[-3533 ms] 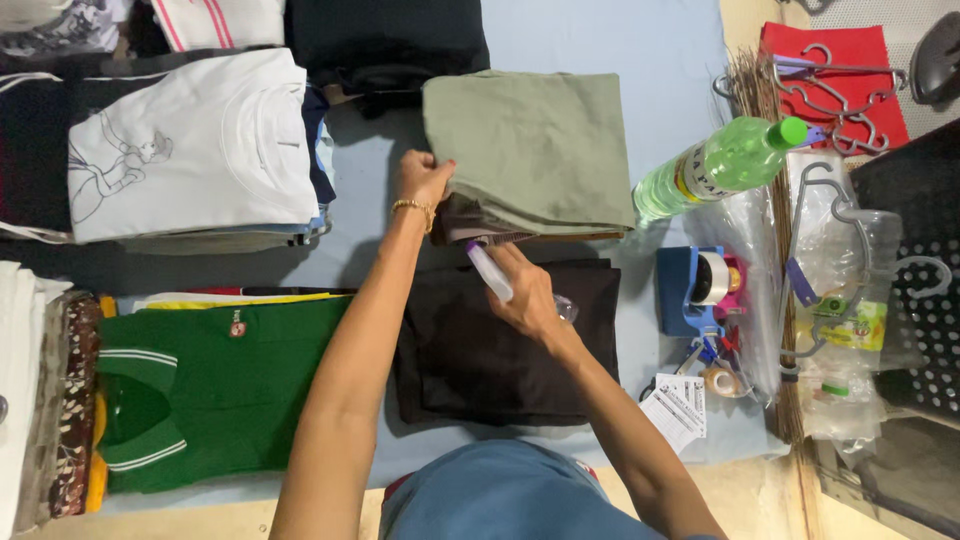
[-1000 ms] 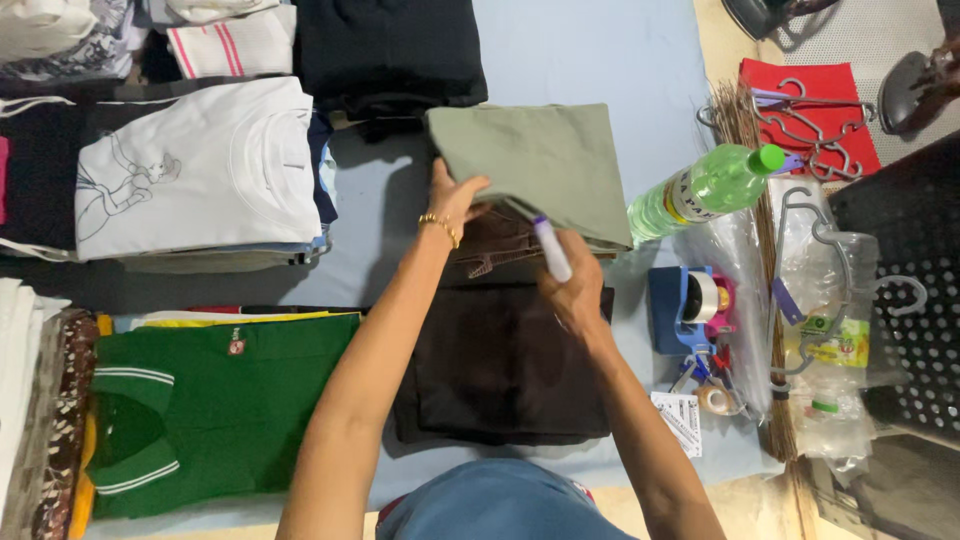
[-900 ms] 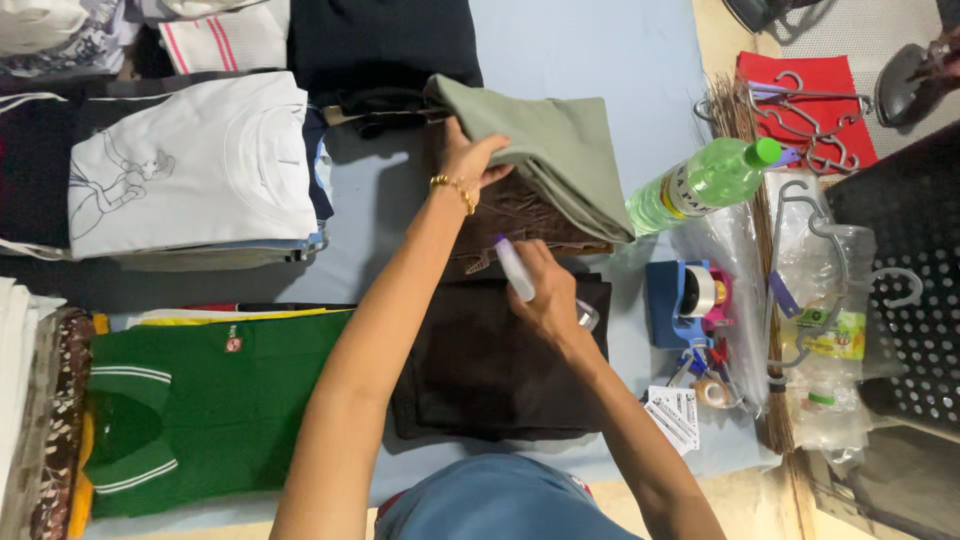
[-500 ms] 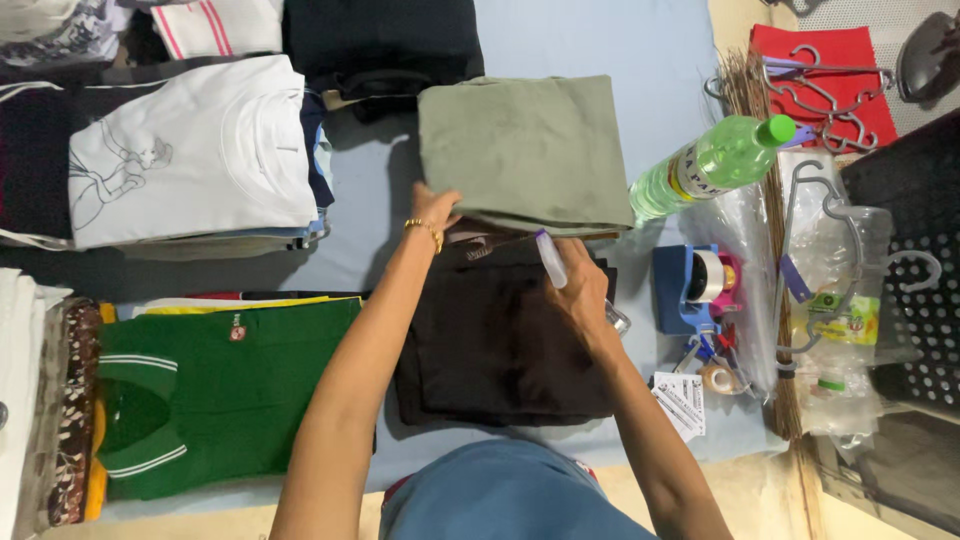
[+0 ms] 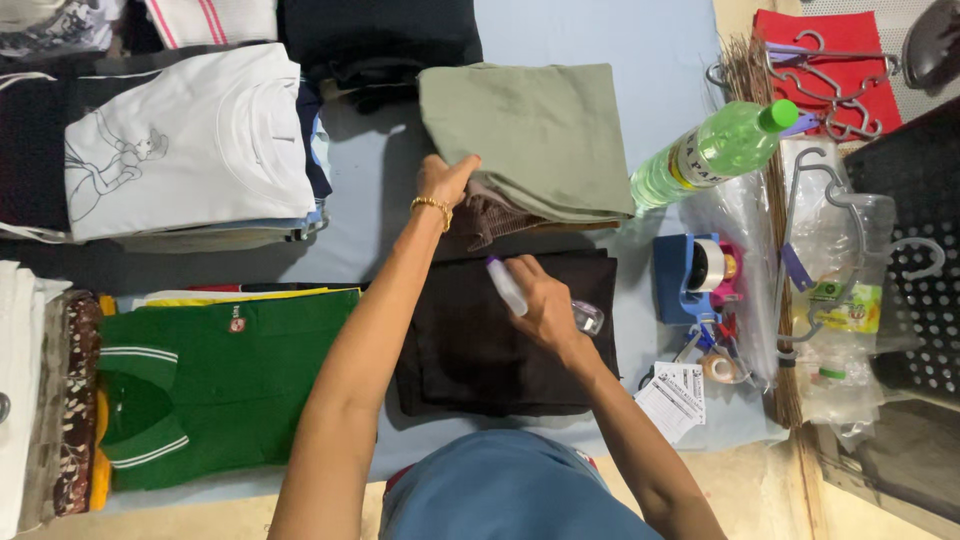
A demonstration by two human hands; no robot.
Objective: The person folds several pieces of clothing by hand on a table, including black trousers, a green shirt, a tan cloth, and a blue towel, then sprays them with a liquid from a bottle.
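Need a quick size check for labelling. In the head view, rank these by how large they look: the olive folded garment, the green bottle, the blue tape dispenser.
1. olive folded garment
2. green bottle
3. blue tape dispenser, though it looks close to the bottle

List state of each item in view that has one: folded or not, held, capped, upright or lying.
Olive garment: folded, left edge gripped by left hand.
Brown garment: under the olive one, edge exposed.
Black garment: folded flat.
Marker: held in right hand.
Green bottle: capped, lying.
Green polo: folded flat.
White t-shirt: folded, top of stack.
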